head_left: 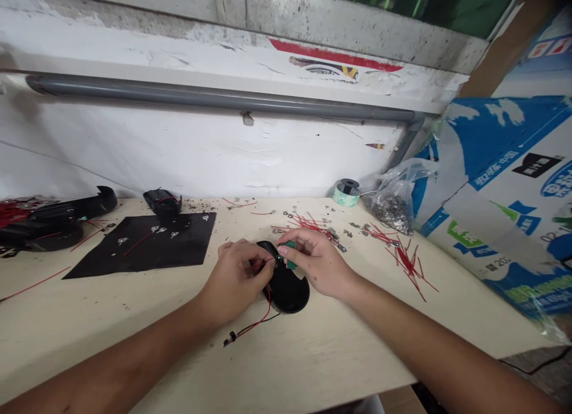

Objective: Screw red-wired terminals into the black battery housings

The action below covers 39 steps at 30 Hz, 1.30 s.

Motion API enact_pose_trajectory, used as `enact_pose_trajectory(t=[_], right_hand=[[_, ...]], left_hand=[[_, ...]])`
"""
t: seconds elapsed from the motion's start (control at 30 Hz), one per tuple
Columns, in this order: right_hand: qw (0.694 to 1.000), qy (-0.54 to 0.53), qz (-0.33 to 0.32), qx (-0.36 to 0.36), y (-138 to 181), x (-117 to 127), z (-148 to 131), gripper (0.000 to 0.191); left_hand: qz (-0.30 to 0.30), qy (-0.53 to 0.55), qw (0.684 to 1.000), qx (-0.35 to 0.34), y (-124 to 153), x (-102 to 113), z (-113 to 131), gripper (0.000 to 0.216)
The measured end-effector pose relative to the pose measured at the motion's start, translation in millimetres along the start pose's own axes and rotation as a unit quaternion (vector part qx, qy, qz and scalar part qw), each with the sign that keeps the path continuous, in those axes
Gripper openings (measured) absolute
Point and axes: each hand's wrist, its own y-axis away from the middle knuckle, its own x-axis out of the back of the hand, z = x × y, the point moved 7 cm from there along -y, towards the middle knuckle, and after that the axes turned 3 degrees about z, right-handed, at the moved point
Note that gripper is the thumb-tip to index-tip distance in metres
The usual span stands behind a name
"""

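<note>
My left hand [239, 274] and my right hand [315, 260] meet over a black plastic shell [288, 290] lying on the pale wooden table [313, 354]. The left fingers are pinched on the shell's near-left edge, where a red and a black wire [252, 326] trail out toward me. The right fingers are closed on a small green tool or part [291, 254] pressed to the shell's top. What exactly sits between the fingertips is hidden.
A black mat [147, 244] with small metal bits lies left, black shells [58, 217] beyond it. Loose red wires [402, 256] and metal terminals scatter right, by a plastic bag of parts [393, 205], a solder spool [346, 192] and a blue-white carton [513, 199].
</note>
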Motion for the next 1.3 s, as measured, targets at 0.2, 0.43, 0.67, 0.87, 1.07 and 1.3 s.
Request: enact_pose_trajectory(t=[0.2,0.43,0.67,0.87,1.07,1.3], right_hand=[[1.0,-0.002,0.0,-0.019,0,1,7,0.014],[0.999,-0.027,0.01,-0.036,0,-1,8,0.014],[0.998,0.024,0.051,-0.023,1,1,3,0.01],[0.993,0.109,0.049,0.025,7,-2,-5,0.005],[0.996,0.045,0.077,0.032,2,5,-1,0.018],[0.996,-0.033,0.083,0.014,-1,13,-3,0.02]], left_hand=[[-0.013,-0.007,1.0,-0.009,1,-3,-1,0.015],[-0.016,0.0,0.999,-0.033,2,-4,1,0.016],[-0.013,-0.03,0.997,-0.064,1,-4,8,0.016],[-0.026,-0.039,0.996,-0.07,0,-5,11,0.016],[0.005,-0.028,0.999,-0.025,-1,0,0,0.018],[0.016,-0.021,1.0,0.001,-1,2,-3,0.021]])
